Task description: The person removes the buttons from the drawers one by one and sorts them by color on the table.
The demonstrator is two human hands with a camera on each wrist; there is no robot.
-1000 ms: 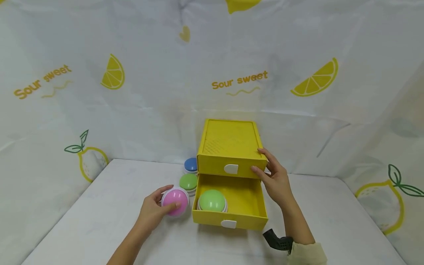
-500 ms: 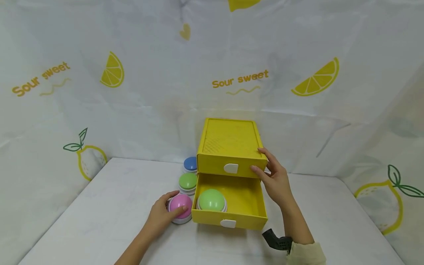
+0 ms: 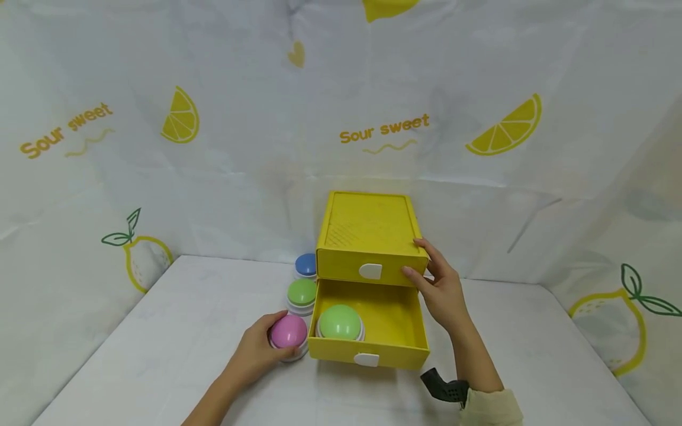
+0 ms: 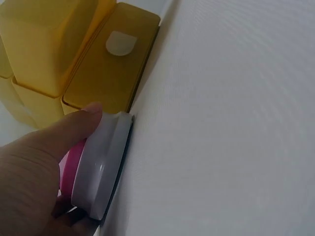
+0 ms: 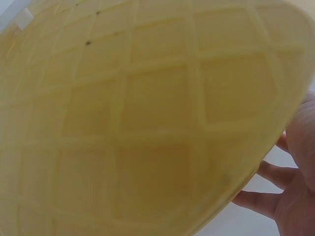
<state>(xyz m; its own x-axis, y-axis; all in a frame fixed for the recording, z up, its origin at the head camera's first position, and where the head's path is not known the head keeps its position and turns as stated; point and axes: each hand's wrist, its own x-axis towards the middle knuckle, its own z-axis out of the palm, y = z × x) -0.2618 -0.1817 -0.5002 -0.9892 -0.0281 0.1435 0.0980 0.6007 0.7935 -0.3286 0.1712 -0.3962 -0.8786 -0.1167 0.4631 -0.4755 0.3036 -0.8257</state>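
Observation:
My left hand (image 3: 258, 353) holds a pink dome-topped button (image 3: 289, 331) by its white base, low at the table beside the open drawer's left front corner. In the left wrist view, the thumb lies along the white base of this button (image 4: 98, 169). My right hand (image 3: 443, 290) grips the upper right front corner of a yellow drawer box (image 3: 373, 222), thumb on the front and fingertips on top. Its ribbed side fills most of the right wrist view. Below the upper front, a yellow drawer (image 3: 396, 353) is pulled out, with a light green dome button (image 3: 340, 323) in its left part.
Behind the pink button, a green dome button (image 3: 302, 293) and a blue one (image 3: 306, 264) stand in a row along the box's left side. White cloth covers the table (image 3: 133, 355). A lemon-printed curtain (image 3: 256, 148) rises behind the box.
My left hand has brought the pink button right and down, from tilted toward the camera to upright at the table beside the drawer. The right hand keeps its place on the box.

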